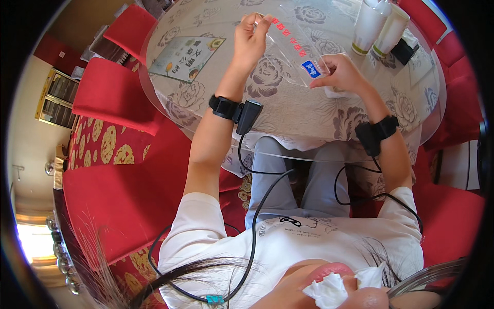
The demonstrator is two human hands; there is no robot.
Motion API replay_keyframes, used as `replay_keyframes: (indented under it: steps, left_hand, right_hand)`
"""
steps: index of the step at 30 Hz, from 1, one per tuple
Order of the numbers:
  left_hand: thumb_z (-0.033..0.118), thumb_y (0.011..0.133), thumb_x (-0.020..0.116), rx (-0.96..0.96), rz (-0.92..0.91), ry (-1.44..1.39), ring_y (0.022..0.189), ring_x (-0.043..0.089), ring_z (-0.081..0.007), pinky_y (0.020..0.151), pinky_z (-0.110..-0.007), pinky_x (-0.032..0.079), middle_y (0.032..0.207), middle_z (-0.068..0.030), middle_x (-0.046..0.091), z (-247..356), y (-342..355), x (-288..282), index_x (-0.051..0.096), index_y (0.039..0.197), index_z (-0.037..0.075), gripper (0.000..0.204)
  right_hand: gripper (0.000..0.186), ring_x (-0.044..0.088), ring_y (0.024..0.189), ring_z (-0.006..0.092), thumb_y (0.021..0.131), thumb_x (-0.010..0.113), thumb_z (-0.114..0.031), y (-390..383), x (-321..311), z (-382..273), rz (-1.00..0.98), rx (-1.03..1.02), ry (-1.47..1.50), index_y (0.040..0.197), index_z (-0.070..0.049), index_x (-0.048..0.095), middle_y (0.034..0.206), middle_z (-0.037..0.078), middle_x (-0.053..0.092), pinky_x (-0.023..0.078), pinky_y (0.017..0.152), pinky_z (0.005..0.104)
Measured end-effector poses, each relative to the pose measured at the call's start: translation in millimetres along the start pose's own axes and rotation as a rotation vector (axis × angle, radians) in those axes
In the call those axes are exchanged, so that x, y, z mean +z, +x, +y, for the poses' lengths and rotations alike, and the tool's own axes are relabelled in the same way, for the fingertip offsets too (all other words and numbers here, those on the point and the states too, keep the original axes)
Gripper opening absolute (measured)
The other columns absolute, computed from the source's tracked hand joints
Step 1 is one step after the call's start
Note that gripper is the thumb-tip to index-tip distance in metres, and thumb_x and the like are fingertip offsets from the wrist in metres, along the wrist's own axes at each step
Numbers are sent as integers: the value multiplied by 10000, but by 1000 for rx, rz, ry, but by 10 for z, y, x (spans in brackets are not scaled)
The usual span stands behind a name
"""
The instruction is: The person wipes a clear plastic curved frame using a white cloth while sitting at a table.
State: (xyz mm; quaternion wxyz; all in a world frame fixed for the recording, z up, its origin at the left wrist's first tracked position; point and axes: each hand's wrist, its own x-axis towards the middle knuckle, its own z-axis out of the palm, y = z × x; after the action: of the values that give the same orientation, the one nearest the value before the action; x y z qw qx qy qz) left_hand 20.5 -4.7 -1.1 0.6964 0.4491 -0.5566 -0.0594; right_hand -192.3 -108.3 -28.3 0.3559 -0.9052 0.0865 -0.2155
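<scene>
A clear plastic wrapper with red print and a blue label is stretched slantwise between my hands above the table. My left hand pinches its upper left end between thumb and fingers. At its lower right end, beside the blue label, my right hand grips the edge with the thumb below. Flowers of the tablecloth show through the film. Under my right hand lies a small white thing, mostly hidden, whose kind I cannot make out.
The round table has a patterned cloth under a clear top. A printed card lies at the left. Two tall white containers and a black box stand at the right. Red chairs surround me; cables run from my wrist straps.
</scene>
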Motion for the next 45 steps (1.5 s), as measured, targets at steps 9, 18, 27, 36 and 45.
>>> replay_keyframes:
  steps: [9, 18, 27, 36, 45]
  left_hand:
    - [107, 868, 505, 43, -77, -2, 712, 409, -100, 684, -230, 336, 686, -8, 487, 16, 12, -30, 436, 665, 42, 224]
    - [45, 835, 548, -14, -130, -184, 721, 439, -64, 683, -207, 356, 749, 11, 498, 114, -7, 20, 418, 660, 62, 218]
    - [135, 879, 508, 3, 30, -90, 618, 387, -37, 583, -189, 315, 628, 31, 445, 112, -21, 57, 417, 611, 63, 292]
    - [51, 823, 569, -11, 4, -180, 658, 434, -55, 633, -193, 360, 665, 21, 469, 95, -12, 80, 460, 640, 58, 213]
    - [22, 806, 562, -30, -49, -262, 661, 448, -67, 644, -211, 390, 680, 9, 478, 116, -30, 54, 431, 626, 57, 225]
  right_hand:
    - [528, 234, 480, 41, 581, 818, -280, -39, -15, -148, 19, 2, -30, 559, -76, 331, 489, -44, 282, 194, 417, 216]
    - [470, 321, 403, 63, 545, 798, -426, -26, -30, -41, 4, -2, -82, 681, -20, 603, 442, -14, 396, 251, 408, 228]
    - [488, 262, 469, 40, 572, 816, -315, -50, 5, -134, 40, -14, -22, 584, -58, 401, 490, -37, 322, 235, 417, 215]
    - [493, 333, 396, 87, 523, 795, -463, -28, 7, -48, 55, -65, -79, 635, -36, 575, 443, -2, 407, 273, 408, 239]
    - [488, 331, 398, 77, 528, 793, -457, -31, 6, -60, 45, -54, -72, 630, -42, 559, 442, -10, 406, 273, 408, 242]
